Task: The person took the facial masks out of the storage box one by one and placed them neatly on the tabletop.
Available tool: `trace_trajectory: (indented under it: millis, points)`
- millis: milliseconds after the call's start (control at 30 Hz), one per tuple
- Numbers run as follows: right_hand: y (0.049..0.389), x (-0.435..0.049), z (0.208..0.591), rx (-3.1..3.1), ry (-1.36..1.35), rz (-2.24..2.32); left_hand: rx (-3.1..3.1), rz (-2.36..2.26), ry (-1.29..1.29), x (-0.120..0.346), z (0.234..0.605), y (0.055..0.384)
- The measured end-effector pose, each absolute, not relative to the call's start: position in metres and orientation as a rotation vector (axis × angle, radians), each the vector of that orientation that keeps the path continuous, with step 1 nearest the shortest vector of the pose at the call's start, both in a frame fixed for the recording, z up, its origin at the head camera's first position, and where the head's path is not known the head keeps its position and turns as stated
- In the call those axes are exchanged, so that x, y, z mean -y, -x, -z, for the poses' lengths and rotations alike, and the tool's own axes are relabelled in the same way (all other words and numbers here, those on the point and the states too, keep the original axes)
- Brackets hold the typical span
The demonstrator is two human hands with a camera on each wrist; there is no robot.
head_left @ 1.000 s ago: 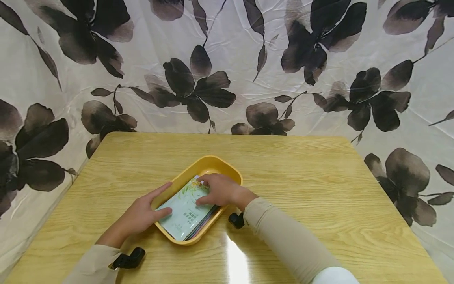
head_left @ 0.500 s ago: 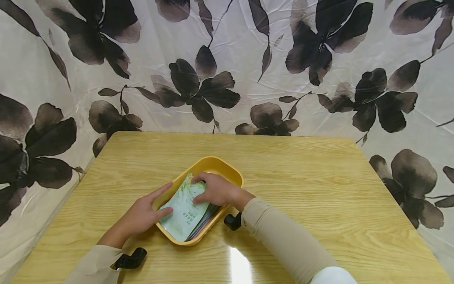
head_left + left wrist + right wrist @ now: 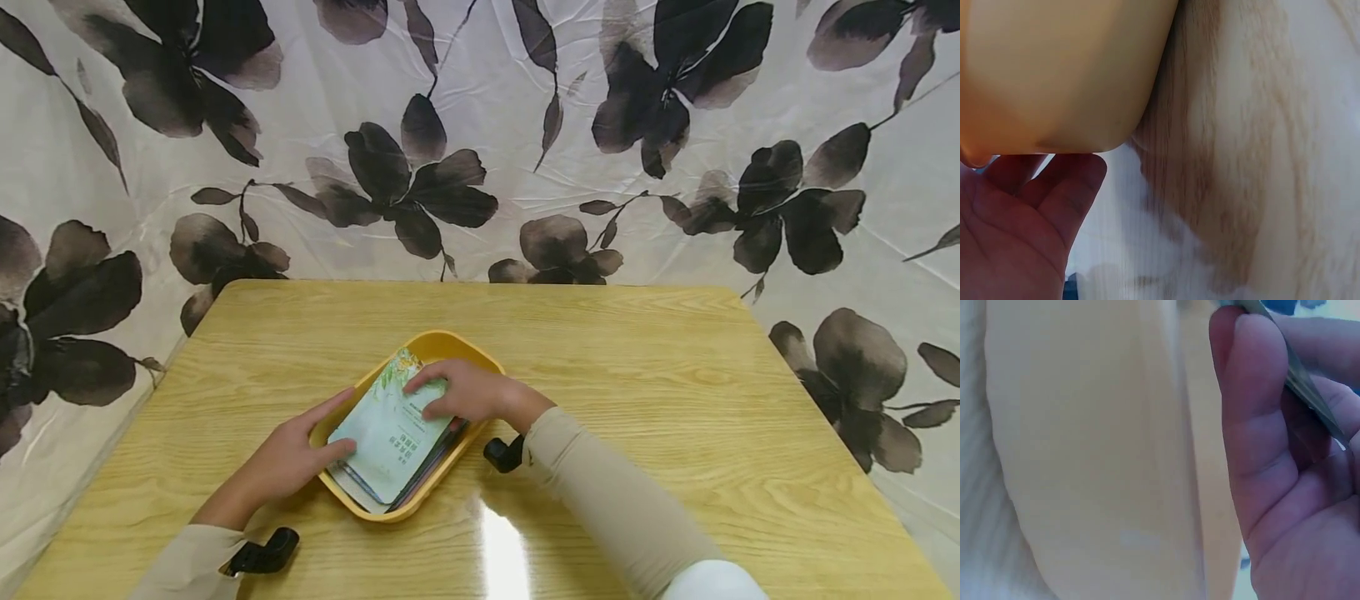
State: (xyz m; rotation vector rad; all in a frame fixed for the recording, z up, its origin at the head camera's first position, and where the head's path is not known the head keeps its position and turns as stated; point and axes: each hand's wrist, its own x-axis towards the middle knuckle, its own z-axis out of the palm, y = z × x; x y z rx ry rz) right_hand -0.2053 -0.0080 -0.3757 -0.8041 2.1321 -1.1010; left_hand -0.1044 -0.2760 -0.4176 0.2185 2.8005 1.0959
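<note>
A yellow plastic basket [image 3: 450, 344] stands slanted on the table, holding a pile of thin flat packets. My right hand [image 3: 476, 393] pinches the top one, a light-green packet [image 3: 386, 425] with a yellow flower print and small lettering; its thin edge shows between thumb and fingers in the right wrist view. Below it, a whitish packet [image 3: 352, 486] and dark edges of others peek out. My left hand [image 3: 277, 458] grips the basket's left side, thumb over the rim by the packets. In the left wrist view its fingertips meet the basket's outer wall [image 3: 1060, 75].
The wood-grain table [image 3: 660, 400] spreads around the basket, most widely to the right. Behind it hangs a white cloth [image 3: 540, 100] with dark flowers. A black wrist camera mount [image 3: 266, 552] sits at the left wrist, another [image 3: 504, 454] at the right.
The light-green packet, bent half a second ago, now lies flatter and has shifted toward the basket's far end, baring the whitish packet below. The left hand stays on the basket.
</note>
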Motion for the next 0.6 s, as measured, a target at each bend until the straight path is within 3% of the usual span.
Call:
trace_trajectory:
  millis: [600]
  points:
    - [0.246, -0.053, 0.35, -2.271, 0.616, 1.476, -2.78, -1.125, -0.193, 0.283, 0.419, 0.094]
